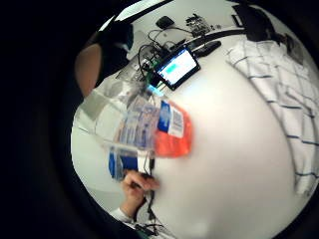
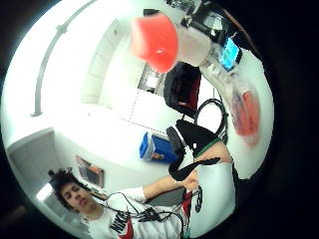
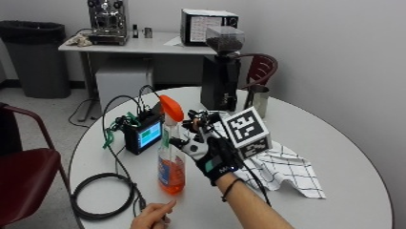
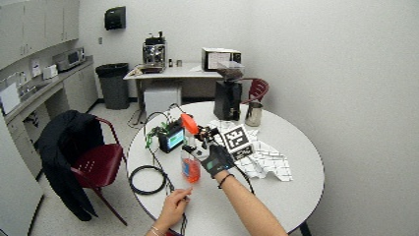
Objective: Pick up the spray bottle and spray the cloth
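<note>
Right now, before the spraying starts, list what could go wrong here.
1. The spray bottle, gripped by the gloved right hand, stands right beside the small lit screen device; mist may reach its electronics.
2. The checked cloth lies on the hand's other side, so a badly aimed nozzle would wet the table instead.
3. The coiled black cable lies near the bottle and could snag.

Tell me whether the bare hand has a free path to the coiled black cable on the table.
Probably yes. The bare hand rests on the round white table beside the coiled black cable, with nothing between them; the orange-capped clear spray bottle stands off to the side.
</note>
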Demonstrator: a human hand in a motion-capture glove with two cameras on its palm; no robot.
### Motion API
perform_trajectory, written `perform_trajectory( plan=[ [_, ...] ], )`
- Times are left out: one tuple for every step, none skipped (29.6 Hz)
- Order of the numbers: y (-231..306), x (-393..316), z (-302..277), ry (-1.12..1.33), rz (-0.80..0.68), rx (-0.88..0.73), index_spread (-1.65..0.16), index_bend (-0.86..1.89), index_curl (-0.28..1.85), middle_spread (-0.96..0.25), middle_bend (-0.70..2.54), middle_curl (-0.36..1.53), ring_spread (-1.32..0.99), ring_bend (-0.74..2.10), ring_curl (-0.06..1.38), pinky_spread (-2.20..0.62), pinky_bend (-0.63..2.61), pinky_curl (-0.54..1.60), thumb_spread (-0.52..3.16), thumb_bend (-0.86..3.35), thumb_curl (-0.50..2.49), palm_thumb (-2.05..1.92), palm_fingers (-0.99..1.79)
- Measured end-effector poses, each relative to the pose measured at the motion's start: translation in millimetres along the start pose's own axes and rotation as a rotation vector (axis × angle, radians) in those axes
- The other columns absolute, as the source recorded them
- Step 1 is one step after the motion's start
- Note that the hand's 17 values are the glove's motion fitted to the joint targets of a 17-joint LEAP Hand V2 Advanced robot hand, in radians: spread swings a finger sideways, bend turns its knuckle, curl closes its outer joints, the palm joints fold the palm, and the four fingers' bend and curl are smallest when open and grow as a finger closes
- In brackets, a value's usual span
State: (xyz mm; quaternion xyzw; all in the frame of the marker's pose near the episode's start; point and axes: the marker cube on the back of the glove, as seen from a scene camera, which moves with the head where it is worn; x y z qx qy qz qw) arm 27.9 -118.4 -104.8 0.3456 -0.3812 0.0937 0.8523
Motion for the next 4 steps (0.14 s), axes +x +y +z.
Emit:
perform_trajectory(
  plan=[
    [6, -4, -8, 0.01, -0.01, -0.003, -0.28, 0.01, 0.3, -0.06, 0.37, 0.41, -0.05, 0.34, 0.37, 0.12, 0.34, 0.36, 0.95, -0.03, 0.38, 0.74, 0.54],
    [11, -7, -16, 0.018, -0.02, -0.006, -0.28, 0.01, 0.28, -0.06, 0.37, 0.41, -0.05, 0.35, 0.37, 0.12, 0.35, 0.36, 0.95, -0.03, 0.38, 0.74, 0.54],
    [16, -10, -22, 0.025, -0.027, -0.008, -0.29, 0.02, 0.27, -0.06, 0.37, 0.41, -0.04, 0.35, 0.36, 0.13, 0.35, 0.36, 0.95, -0.02, 0.38, 0.75, 0.54],
    [18, -11, -25, 0.028, -0.032, -0.01, -0.29, 0.03, 0.26, -0.06, 0.37, 0.41, -0.04, 0.35, 0.36, 0.13, 0.36, 0.36, 0.96, -0.03, 0.38, 0.74, 0.54]
  ],
)
